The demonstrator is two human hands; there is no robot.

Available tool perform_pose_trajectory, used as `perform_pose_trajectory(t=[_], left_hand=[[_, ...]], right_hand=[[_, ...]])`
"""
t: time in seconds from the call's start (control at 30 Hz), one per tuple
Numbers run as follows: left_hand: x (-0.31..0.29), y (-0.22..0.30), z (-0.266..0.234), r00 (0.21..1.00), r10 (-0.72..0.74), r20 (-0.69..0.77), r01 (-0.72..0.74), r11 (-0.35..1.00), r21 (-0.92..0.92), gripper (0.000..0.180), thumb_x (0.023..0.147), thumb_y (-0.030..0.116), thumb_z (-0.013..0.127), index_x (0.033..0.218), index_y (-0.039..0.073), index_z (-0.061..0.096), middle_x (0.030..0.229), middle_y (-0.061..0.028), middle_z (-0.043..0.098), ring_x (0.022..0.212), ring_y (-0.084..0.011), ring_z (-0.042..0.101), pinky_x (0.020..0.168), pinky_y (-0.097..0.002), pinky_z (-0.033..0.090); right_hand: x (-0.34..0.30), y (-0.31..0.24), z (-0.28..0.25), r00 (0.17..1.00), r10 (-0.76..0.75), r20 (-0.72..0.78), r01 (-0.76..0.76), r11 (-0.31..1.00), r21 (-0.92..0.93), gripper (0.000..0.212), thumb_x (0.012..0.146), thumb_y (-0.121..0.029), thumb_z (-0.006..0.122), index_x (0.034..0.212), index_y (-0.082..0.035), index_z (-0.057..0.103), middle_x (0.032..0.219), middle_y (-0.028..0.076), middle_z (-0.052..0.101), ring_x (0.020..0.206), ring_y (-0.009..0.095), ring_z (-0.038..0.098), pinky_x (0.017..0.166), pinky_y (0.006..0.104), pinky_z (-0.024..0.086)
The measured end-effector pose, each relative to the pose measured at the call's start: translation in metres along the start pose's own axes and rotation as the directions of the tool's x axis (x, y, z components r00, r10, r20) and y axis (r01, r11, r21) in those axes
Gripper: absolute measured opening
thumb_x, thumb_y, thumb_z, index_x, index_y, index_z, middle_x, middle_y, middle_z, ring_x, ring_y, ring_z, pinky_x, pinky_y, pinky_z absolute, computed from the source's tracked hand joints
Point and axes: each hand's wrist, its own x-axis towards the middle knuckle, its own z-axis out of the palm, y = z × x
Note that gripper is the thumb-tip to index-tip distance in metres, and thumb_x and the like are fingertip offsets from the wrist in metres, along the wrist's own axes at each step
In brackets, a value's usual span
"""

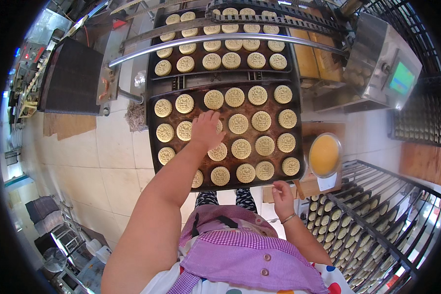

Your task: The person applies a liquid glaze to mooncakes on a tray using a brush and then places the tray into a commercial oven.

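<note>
A dark metal baking tray (pixel 181 169) lies in front of me with rows of pale round stamped pastries (pixel 241 149). My left hand (pixel 208 130) reaches over its left-middle part. The fingers and thumb curl round one pastry (pixel 219 126), which they partly cover. Other pastries lie close on either side, and my forearm hides part of the tray's near left. Just off the near right edge, my right hand (pixel 283 200) is raised with its fingers loosely bent and apart, and nothing shows in it.
Beyond lies a second tray (pixel 174 71) of pastries under a metal bar (pixel 230 36) and a cable chain. To the right are a tub of orange-yellow liquid (pixel 325 155), a wooden handle (pixel 299 189), a machine with a screen (pixel 402 77) and a rack (pixel 377 220) of loaded trays.
</note>
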Motion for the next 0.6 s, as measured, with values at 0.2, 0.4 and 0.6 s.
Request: perform_pose_trajectory(t=[0.2,0.4,0.6], left_hand=[[0.050,-0.012,-0.021,0.981,0.138,-0.138,-0.125,0.988,0.095,0.067,0.073,0.026,0.067,0.132,0.014,0.040,0.138,-0.0108,0.035,0.129,-0.0303,0.030,0.104,-0.0437,0.030],[0.085,-0.011,-0.025,0.987,0.090,0.130,-0.120,0.963,0.243,0.063,0.069,0.016,0.066,0.129,0.015,0.045,0.135,-0.0081,0.039,0.122,-0.0309,0.039,0.098,-0.0425,0.038],[0.080,-0.014,-0.028,0.998,0.067,0.014,-0.069,0.971,0.228,0.058,0.070,0.024,0.068,0.124,0.013,0.049,0.129,-0.0090,0.045,0.116,-0.0306,0.044,0.095,-0.0415,0.040]], right_hand=[[0.006,0.004,0.003,0.999,-0.022,-0.039,0.021,1.000,-0.021,0.019,0.086,-0.007,0.057,0.104,-0.002,0.056,0.107,0.006,0.053,0.092,0.015,0.054,0.073,0.0239,0.047],[-0.004,0.005,0.001,0.993,0.101,-0.053,-0.102,0.995,-0.009,0.020,0.087,-0.008,0.057,0.106,-0.002,0.055,0.105,0.006,0.054,0.096,0.015,0.053,0.086,0.0274,0.043],[-0.011,0.017,0.001,0.992,0.105,-0.071,-0.107,0.994,-0.025,0.020,0.087,-0.008,0.057,0.106,-0.003,0.055,0.103,0.005,0.055,0.094,0.015,0.053,0.085,0.0270,0.043]])
